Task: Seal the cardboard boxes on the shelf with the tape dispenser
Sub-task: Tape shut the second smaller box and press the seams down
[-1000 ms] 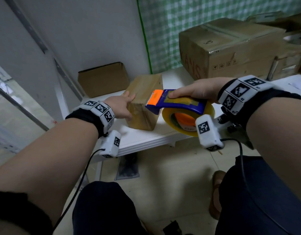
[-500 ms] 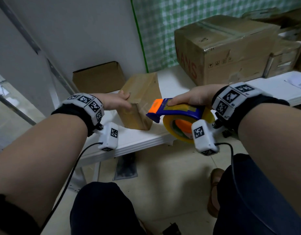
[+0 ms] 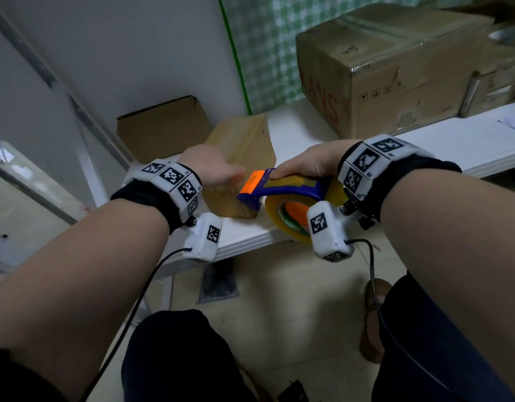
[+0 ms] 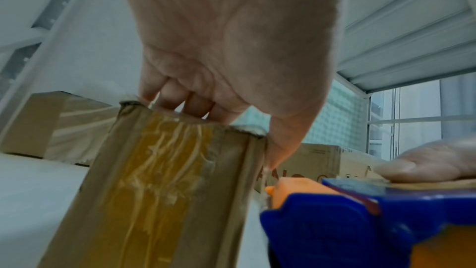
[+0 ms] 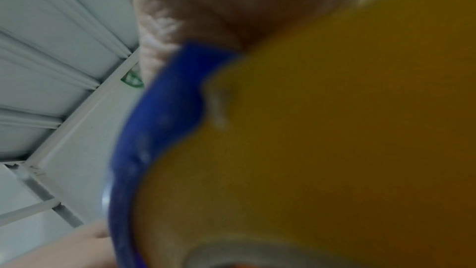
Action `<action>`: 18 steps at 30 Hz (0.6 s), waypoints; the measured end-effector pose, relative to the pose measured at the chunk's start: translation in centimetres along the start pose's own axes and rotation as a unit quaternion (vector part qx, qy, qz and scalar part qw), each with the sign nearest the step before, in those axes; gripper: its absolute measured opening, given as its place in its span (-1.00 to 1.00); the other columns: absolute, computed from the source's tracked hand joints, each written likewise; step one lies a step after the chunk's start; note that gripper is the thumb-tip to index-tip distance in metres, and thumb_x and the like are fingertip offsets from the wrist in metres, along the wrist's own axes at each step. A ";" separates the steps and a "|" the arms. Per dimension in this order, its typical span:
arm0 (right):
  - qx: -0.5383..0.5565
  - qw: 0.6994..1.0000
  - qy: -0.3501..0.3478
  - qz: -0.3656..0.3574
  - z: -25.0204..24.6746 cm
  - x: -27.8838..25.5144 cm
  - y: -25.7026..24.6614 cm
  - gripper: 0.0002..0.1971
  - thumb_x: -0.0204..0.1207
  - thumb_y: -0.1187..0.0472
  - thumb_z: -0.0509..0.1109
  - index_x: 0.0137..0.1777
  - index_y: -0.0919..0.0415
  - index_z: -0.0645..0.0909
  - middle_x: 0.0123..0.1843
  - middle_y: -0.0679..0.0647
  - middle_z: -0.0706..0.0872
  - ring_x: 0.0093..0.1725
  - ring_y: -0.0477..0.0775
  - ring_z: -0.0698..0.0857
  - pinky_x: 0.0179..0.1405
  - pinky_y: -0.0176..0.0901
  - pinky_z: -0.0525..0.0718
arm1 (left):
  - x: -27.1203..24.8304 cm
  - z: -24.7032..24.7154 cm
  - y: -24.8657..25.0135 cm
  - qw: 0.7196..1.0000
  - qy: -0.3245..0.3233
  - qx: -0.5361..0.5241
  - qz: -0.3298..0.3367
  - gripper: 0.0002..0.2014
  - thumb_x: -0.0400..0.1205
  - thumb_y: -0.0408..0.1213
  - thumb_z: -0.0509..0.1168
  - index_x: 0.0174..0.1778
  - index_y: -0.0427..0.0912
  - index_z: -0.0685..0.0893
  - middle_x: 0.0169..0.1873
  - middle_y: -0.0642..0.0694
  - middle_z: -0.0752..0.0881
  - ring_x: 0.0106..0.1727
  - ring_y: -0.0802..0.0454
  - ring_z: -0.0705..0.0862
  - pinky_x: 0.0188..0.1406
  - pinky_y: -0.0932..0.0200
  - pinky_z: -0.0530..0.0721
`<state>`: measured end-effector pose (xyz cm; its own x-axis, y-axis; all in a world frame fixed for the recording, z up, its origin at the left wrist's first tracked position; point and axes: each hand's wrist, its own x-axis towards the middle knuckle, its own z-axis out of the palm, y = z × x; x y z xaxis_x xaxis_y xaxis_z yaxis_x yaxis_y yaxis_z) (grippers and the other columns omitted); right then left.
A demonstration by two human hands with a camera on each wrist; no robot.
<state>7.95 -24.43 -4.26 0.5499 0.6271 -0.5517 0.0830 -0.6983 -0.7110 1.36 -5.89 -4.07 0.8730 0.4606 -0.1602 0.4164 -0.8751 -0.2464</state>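
At the far left of the white shelf [image 3: 305,132] we see an open-topped carton [image 3: 163,129] standing against the wall. Just right of it, near the shelf's front edge, stands the small cardboard box [image 3: 241,146], its near face covered with wrinkled yellowish tape in our left wrist view. Our left hand [image 3: 210,166] grips this box at its top near edge: the fingers [image 4: 177,99] curl over the top and out of sight behind it, while the thumb presses down along the box's right near corner.

Right of that, our right hand [image 3: 305,163] holds the tape dispenser [image 3: 282,190], a blue frame with an orange tip and a yellow tape roll [image 3: 291,219] hanging under it. The hand lies along the top of the handle with fingers stretched toward the orange tip; how the thumb and lower fingers wrap underneath we cannot tell, since our right wrist view is filled by the blurred roll and blue frame. The orange tip sits just beside the box's right near corner, next to our left thumb; whether it touches the cardboard we cannot tell.

Further right and farther back on the shelf sits a large taped carton [image 3: 395,68] with red lettering on its left face. Behind it hangs a green checked sheet [image 3: 268,53].
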 end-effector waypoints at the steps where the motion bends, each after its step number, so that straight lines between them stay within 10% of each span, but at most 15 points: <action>1: 0.002 1.000 -0.003 0.004 0.1 0.2 -0.1 -0.62 0.52 -0.15 0.36 -0.24 0.19 0.58 -0.63 0.05 0.66 -0.65 -0.01 0.60 -0.51 -0.30 0.55 | 0.0 0.0 0.0 1.000 0.003 0.000 0.004 -0.44 0.60 0.24 0.11 -0.42 -0.22 0.53 -0.33 -0.18 0.57 -0.22 -0.13 0.55 -0.38 0.16 0.37; 9: -0.004 1.000 -0.001 0.003 1.0 1.6 -1.7 -0.62 0.63 -0.07 0.24 -0.30 0.19 0.56 -0.67 0.05 0.62 -0.75 -0.02 0.56 -0.48 -0.23 0.49 | -0.1 0.6 0.5 0.999 0.023 0.020 0.012 -0.47 0.62 0.15 0.10 -0.48 -0.21 0.50 -0.47 -0.14 0.49 -0.33 -0.11 0.49 -0.51 0.17 0.28; 18: -0.008 0.999 0.030 -0.018 1.7 2.2 -0.8 -0.74 0.65 0.12 0.21 -0.23 0.21 0.57 -0.28 0.18 0.64 -0.37 0.13 0.56 -0.23 -0.13 0.55 | 0.4 1.9 0.1 0.998 0.057 -0.027 0.001 -0.50 0.53 0.15 0.21 0.02 -0.28 0.62 -0.16 -0.24 0.57 -0.11 -0.22 0.55 -0.21 0.06 0.50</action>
<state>7.61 -21.90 -5.63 0.5946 0.6306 -0.4987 0.1171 -0.6816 -0.7223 1.29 -5.47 -6.01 0.8956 0.4422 -0.0497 0.4257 -0.8840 -0.1931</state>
